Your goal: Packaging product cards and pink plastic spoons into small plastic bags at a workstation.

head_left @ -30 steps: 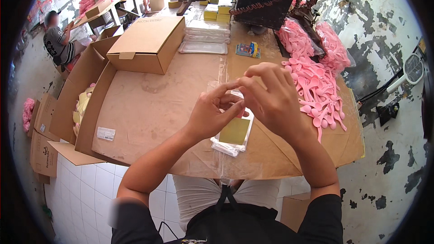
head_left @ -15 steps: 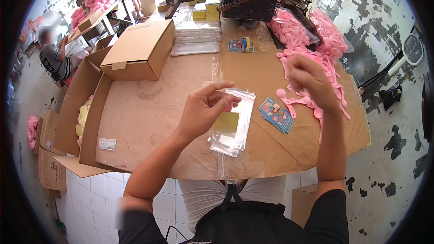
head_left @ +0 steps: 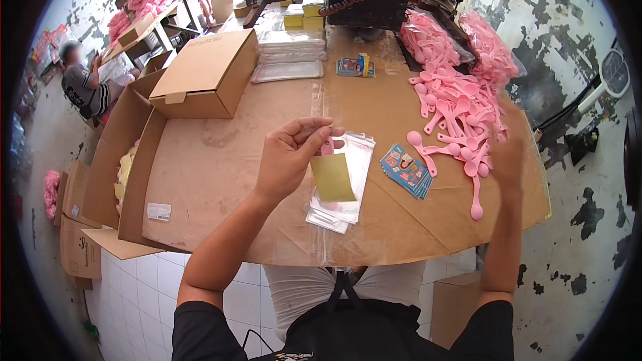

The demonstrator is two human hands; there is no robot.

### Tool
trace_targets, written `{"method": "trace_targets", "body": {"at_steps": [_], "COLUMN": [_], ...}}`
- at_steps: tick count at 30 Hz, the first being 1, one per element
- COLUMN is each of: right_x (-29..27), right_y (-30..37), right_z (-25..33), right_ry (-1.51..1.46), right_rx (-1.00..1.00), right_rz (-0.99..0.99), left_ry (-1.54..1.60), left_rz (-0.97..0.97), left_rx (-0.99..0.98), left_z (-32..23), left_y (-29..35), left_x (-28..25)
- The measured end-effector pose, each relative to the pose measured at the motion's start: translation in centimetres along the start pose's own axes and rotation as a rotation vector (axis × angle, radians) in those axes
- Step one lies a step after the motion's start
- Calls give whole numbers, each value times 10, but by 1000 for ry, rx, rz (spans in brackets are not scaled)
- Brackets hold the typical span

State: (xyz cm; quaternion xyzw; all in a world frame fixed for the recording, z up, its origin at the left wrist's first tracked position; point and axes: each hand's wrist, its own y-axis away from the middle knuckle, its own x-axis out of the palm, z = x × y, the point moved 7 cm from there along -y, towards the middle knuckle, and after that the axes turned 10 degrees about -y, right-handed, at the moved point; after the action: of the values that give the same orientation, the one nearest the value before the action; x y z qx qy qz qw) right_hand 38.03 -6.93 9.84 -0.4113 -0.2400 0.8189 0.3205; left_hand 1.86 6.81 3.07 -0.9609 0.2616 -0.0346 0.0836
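Head view. Left hand (head_left: 284, 158) pinches a pink piece (head_left: 327, 147) between thumb and fingers; a gold-green card (head_left: 334, 179) hangs slightly tilted just below it. I cannot tell whether the two are joined. The card overlaps the clear bags (head_left: 362, 167) in my view; these lie on the worktop (head_left: 214, 187), and I cannot judge the gap. Right hand (head_left: 509, 150) is blurred at the outer edge of the loose pink spoons (head_left: 458, 103); I cannot tell how wide it stands or whether it holds anything.

Step in hand, my judgement: left steadies the card and pink piece while right attends to the spoon side. Next move, as I read it, calls for a careful pinch on a single handle if a spoon is wanted, since the heap is tangled, and a steady left so the card does not slip.

Labels: a white label (head_left: 158, 212) lies flat at the worktop's left; its print is too small for me. The fanned blue cards (head_left: 406, 170), between bags and spoons, carry small coloured pictures. The big box (head_left: 200, 76) has faint lettering on its lid; the carton (head_left: 72, 244) at far left shows a dark emblem. I record no brand.
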Motion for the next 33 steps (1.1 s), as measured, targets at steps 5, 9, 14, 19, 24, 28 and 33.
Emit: {"method": "trace_targets", "body": {"at_steps": [5,9,14,19,24,28,33], "right_x": [145,180,189,194,193,197,196], "right_y": [42,42,45,48,47,50,50], "right_z": [113,121,96,91,79,77,73], "right_ry": [-666,-919,-1126,-1105,-1041,-1035,-1062], "right_rx": [52,248,398,442,460,500,488], "right_rz": [702,784,844,796,714,747,719], "left_ry": [-25,-66,8,-115,-108,-116,-168], "left_rz": [-21,-18,52,69,47,49,-1], "left_rx": [28,48,-7,-82,-94,-92,44], "left_z": [11,10,8,24,30,34,22], "left_y": [-1,-1,-4,-3,-8,-8,-9], "left_x": [9,8,7,6,6,5,2]}}
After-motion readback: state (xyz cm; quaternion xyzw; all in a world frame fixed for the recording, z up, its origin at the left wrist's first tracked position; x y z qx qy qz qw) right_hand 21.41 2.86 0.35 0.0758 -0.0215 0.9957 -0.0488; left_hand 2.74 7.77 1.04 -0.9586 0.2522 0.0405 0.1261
